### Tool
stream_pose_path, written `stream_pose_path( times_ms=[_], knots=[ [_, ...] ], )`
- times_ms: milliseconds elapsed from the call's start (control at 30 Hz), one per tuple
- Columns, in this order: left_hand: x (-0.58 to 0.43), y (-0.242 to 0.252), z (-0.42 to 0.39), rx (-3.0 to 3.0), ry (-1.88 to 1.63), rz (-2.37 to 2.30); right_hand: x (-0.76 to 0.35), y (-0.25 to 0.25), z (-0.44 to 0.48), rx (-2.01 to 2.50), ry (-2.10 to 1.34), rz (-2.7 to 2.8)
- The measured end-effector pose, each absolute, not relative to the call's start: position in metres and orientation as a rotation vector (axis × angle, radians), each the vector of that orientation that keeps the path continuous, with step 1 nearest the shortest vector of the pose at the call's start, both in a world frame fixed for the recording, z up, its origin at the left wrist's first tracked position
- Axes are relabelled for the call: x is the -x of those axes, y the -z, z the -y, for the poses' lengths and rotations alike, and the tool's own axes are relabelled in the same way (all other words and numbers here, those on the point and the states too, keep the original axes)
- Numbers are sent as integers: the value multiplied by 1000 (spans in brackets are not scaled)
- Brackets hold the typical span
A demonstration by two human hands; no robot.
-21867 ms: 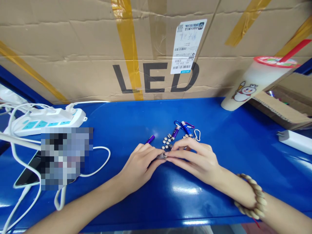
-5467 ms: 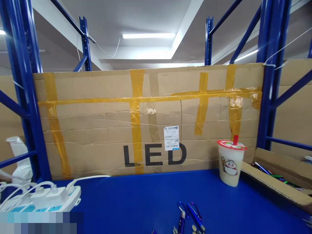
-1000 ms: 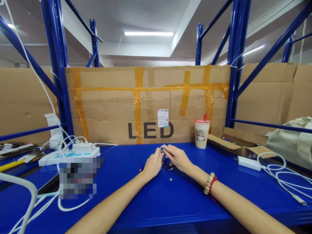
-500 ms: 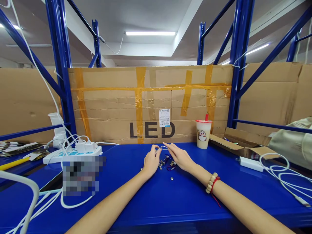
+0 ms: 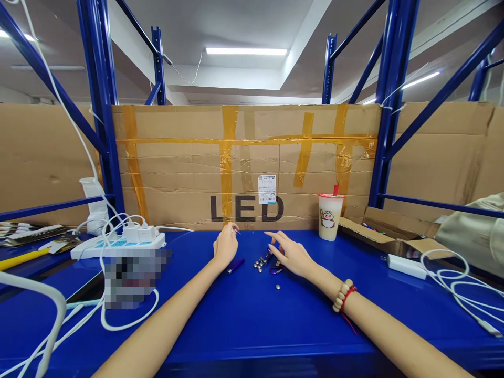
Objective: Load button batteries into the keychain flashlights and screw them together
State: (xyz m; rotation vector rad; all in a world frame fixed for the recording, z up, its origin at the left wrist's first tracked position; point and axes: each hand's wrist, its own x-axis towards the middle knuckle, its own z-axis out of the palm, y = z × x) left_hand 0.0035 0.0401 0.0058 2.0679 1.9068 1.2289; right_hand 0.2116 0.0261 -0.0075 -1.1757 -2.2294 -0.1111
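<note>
My left hand (image 5: 226,247) is raised near the back of the blue table, fingers pinched on a small shiny metal piece (image 5: 235,230), its exact kind too small to make out. Just below that hand lies a slim purple tube (image 5: 235,266). Fingers apart, my right hand (image 5: 291,254) hovers over a cluster of small round silver pieces (image 5: 258,265), like button cells. A purple carabiner (image 5: 276,270) rests under its fingers, beside a dark purple tube (image 5: 268,257) partly hidden by them. One silver disc (image 5: 277,287) lies apart, toward me.
A drink cup (image 5: 331,216) with a red straw stands at the back right, beside an open cardboard box (image 5: 378,231). A white charger (image 5: 405,266) with a coiled cable lies on the right. On the left are a power strip (image 5: 118,245) and loose white cables.
My left hand has moved left, away from my right hand, with the small metal piece, uncovering the slim purple tube. My right hand stays over the cluster, its fingers now spread more.
</note>
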Motion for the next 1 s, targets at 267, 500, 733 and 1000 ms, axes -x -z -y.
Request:
stream_pose_path(
  times_ms=[267, 500, 733, 1000],
  knots=[
    [17, 12, -52, -2218, -836, -1999, -213, 9, -28, 1243, 108, 2196],
    [13, 16, -55, -2444, -639, -1964, -217, 10, -35, 1290, 105, 2127],
    [3, 1, -40, -2505, -738, -2023, -226, 11, -41, 1372, 97, 2092],
    [-14, -7, -28, -2531, -633, -2082, -225, 9, -40, 1322, 76, 2136]
  ],
)
